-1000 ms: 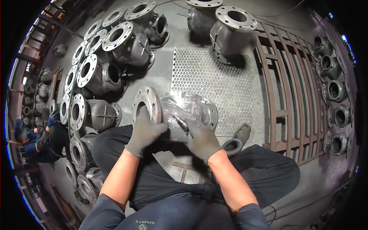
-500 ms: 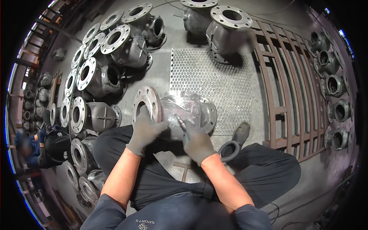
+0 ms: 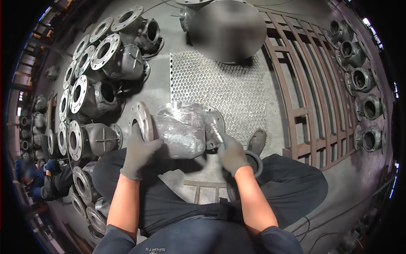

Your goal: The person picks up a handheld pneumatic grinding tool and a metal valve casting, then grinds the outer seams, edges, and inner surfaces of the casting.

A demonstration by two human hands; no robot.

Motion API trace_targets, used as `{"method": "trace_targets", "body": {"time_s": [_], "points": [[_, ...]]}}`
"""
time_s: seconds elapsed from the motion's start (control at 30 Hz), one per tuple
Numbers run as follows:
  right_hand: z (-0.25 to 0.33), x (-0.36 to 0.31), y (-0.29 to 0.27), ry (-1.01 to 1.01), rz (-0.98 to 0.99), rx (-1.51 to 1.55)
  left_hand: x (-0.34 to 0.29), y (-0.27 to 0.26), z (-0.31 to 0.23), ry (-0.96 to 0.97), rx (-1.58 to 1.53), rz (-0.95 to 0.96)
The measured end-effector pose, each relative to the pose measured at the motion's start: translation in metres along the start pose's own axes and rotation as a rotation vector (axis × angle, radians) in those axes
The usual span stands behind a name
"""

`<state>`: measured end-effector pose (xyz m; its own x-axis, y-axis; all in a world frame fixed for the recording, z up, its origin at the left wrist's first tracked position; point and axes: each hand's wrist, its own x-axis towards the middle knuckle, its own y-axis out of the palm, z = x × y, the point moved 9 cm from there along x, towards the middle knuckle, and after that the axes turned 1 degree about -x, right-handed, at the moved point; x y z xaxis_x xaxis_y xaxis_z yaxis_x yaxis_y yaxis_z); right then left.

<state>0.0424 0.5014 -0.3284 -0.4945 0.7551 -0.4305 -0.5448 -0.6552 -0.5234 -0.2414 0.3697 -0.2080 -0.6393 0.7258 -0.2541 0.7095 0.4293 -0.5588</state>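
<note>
Before me lies a grey cast-metal valve body (image 3: 182, 137) on its side, with a round flange at each end. My left hand (image 3: 143, 154), in a grey glove, is closed around the rim of its left flange, the fingers reaching into the opening. In my gloved right hand (image 3: 233, 155) is a slim silvery ribbed rod (image 3: 216, 132), gripped so that its tip points at the inner side of the right flange (image 3: 218, 122). Whether the tip touches the metal I cannot tell. A dark ring (image 3: 254, 164) is beside my right wrist.
Several flanged valve bodies (image 3: 105, 57) stand packed at the left, more (image 3: 363, 79) at the far right. A brown steel frame (image 3: 302, 112) lies right of a diamond-mesh plate (image 3: 203, 76). A blurred disc hides something at the top. Another person (image 3: 38, 180) is at far left.
My right hand has moved the rod from the middle of the valve body to its right flange. The left hand keeps its hold on the left flange. The whole view has shifted slightly.
</note>
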Motion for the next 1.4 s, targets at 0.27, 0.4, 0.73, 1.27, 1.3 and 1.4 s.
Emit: {"method": "trace_targets", "body": {"time_s": [0.27,0.4,0.73,1.27,1.3,1.4], "points": [[-0.045,0.023,0.036,0.137,0.096,-0.115,0.003,-0.004,-0.001,-0.127,-0.167,0.015],[-0.040,0.042,0.049,0.112,0.024,-0.164,0.007,-0.003,0.004,-0.172,-0.211,0.022],[-0.047,0.023,0.062,0.152,0.049,-0.189,0.010,-0.004,0.001,-0.185,-0.218,-0.038],[-0.021,0.035,0.085,-0.044,-0.178,0.113,0.026,-0.001,-0.005,-0.165,-0.234,-0.038],[-0.016,0.032,0.084,-0.103,-0.206,0.162,0.026,0.000,-0.010,-0.175,-0.228,-0.043],[-0.025,0.032,0.096,-0.055,-0.128,0.158,0.027,0.000,-0.006,-0.181,-0.262,-0.056]]}}
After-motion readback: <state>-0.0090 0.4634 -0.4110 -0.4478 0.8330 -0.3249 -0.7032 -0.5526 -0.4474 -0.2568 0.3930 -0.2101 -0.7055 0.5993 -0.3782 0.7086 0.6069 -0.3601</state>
